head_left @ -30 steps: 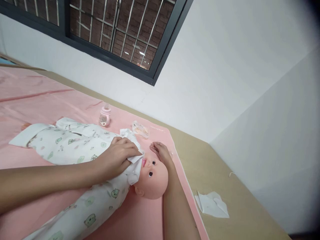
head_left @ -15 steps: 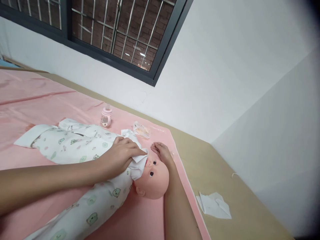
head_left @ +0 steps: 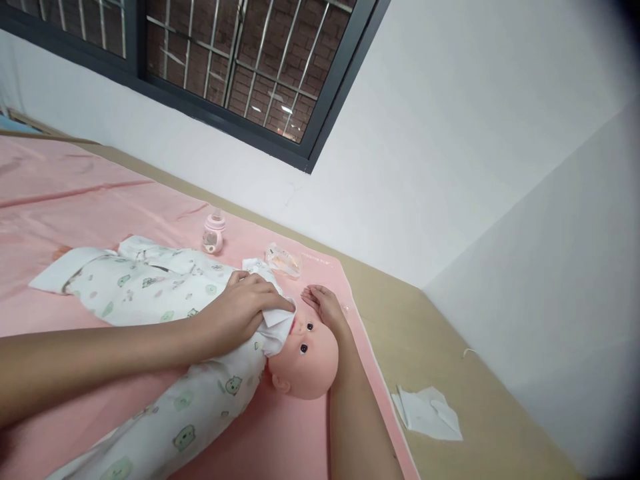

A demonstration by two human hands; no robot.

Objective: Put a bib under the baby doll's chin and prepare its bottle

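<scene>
A baby doll point(head_left: 305, 367) lies on its back in a white suit point(head_left: 150, 283) printed with green animals, its head toward the right. My left hand point(head_left: 247, 303) rests on the doll's upper chest, fingers closed on a thin white cloth point(head_left: 281, 330), which lies at the doll's chin and neck beside the mouth. My right hand point(head_left: 323, 303) is on the far side of the doll's head, holding nothing, its fingers stretched out. The right forearm runs along the crown of the head, close against it.
A pink baby bottle point(head_left: 213, 235) stands behind the doll, and a clear plastic packet point(head_left: 283, 261) lies near its shoulder. Beneath everything is a pink sheet point(head_left: 280, 440) on a tan surface point(head_left: 400, 320). A folded white tissue point(head_left: 429, 413) lies at right. A barred window point(head_left: 240, 67) is above.
</scene>
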